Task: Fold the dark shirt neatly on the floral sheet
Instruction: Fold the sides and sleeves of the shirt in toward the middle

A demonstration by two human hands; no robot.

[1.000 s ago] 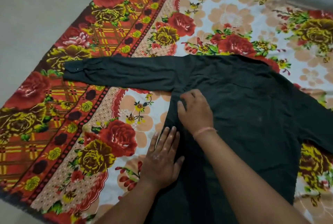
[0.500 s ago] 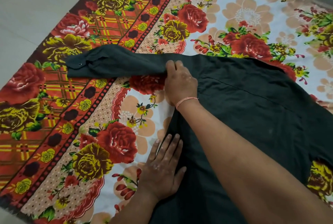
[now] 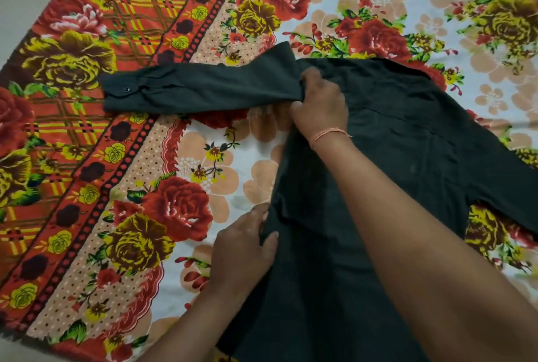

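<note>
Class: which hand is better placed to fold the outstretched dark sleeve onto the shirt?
Likely the right hand: it grips the dark cloth shirt at the sleeve base; the left hand holds the lower side edge.

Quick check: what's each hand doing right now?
Left hand: closed, pinching the side edge of the dark shirt.
Right hand: closed, gripping the shirt where its sleeve joins.

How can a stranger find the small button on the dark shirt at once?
Start at the dark shirt on the floral sheet. Follow its sleeve stretched leftward to the cuff. The button is the only glossy round dot there.
</note>
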